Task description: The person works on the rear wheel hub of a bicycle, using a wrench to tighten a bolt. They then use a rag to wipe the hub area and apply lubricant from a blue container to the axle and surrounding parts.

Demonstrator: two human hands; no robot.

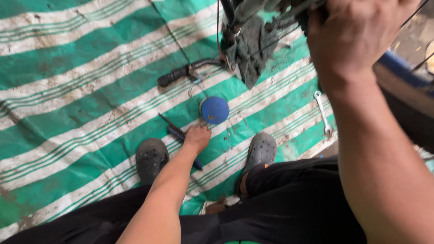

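The left hand (197, 137) is reaching down to the striped green tarp (81, 90), its fingers curling onto a blue-handled screwdriver (181, 135) lying between two grey clogs (151, 158), just beside a round blue tin (214, 110). The tool is looking light, stiff and probably grimy; the ribbed handle is offering the surest hold. The right hand (352, 36) is gripping dark bicycle parts (253, 18) overhead, fingers closed around them. A spanner (323, 113) is lying apart.
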